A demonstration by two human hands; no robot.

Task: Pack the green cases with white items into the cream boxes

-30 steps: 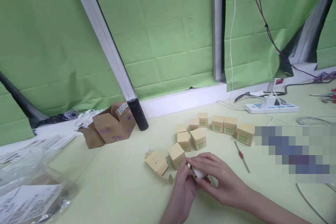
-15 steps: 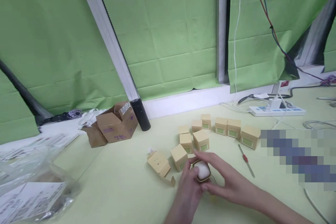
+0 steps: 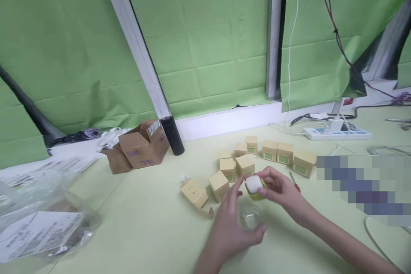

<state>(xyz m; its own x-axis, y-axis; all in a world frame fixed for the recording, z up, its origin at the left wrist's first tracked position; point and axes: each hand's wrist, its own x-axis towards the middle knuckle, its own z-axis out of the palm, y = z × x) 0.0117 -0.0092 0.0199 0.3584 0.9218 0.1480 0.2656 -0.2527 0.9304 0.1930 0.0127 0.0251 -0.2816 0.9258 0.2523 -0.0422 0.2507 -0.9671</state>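
Observation:
My right hand [image 3: 278, 188] grips a small rounded block with a white top and yellow-green sides [image 3: 254, 186] between thumb and fingers. My left hand [image 3: 231, 222] curls around a clear, see-through cup [image 3: 251, 217], thumb on its near side. The left fingertips reach up close to the block; I cannot tell if they touch it. Left of the hands lies an opened, flattened-out kraft carton [image 3: 195, 192]. A closed small kraft box [image 3: 218, 184] stands just beyond the left fingers.
More small kraft boxes with green labels [image 3: 284, 153] stand farther back. A red-handled tool [image 3: 296, 183] is partly behind my right hand. A brown cardboard box [image 3: 144, 145], a black cylinder [image 3: 172, 136], a plastic bag [image 3: 45, 227] and a white power strip [image 3: 340, 133] surround the work area.
The hands have parted. The white-topped block has moved up and slightly right in my right hand, and the clear cup now shows below it in my left hand.

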